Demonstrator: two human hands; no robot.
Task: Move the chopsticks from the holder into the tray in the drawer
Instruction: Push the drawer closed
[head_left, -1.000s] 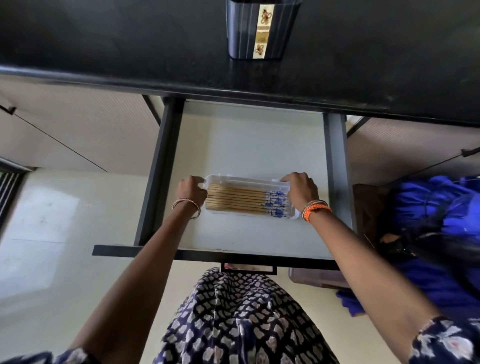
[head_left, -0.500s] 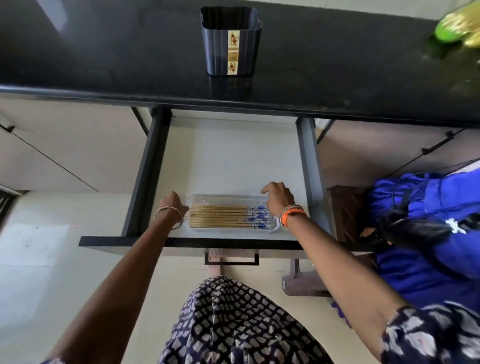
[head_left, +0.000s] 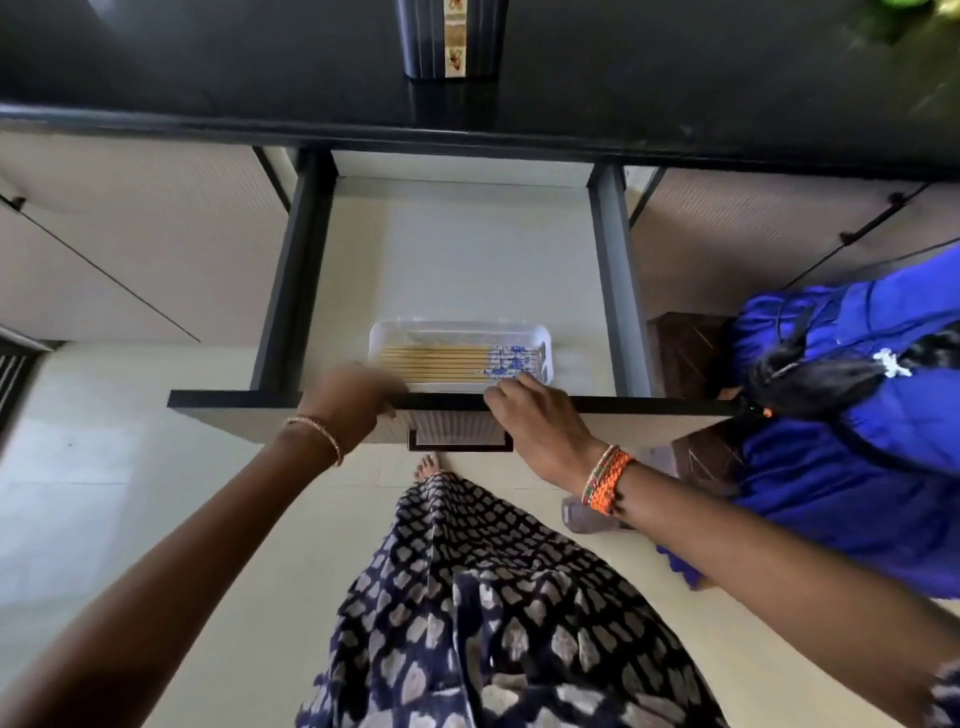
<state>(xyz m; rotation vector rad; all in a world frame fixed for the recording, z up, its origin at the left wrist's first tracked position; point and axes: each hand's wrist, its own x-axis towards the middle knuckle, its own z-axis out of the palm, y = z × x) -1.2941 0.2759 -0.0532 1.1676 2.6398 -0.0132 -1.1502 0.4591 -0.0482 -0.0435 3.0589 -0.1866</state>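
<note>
Your wooden chopsticks with blue and white patterned ends (head_left: 457, 358) all lie flat, side by side, in the clear plastic tray (head_left: 545, 338). The tray sits on the pale floor of the open drawer with dark side walls (head_left: 291, 291), close to the drawer's front edge.

Your left hand (head_left: 350, 397) is over the front edge of the drawer, just left of the tray. It looks blurry, so you cannot tell if its fingers are curled or straight, or if they touch the drawer. A thin gold bangle (head_left: 319, 434) is on that wrist.

Your right hand (head_left: 537, 421) is over the front edge too, near the tray's right end. Its fingers are loosely bent and hold nothing. An orange woven band (head_left: 605, 478) is on that wrist.

The dark ribbed chopstick holder with a gold strip (head_left: 451, 39) stands on the black countertop (head_left: 208, 62), above the drawer. A blue cloth (head_left: 857, 441) lies at the right.
</note>
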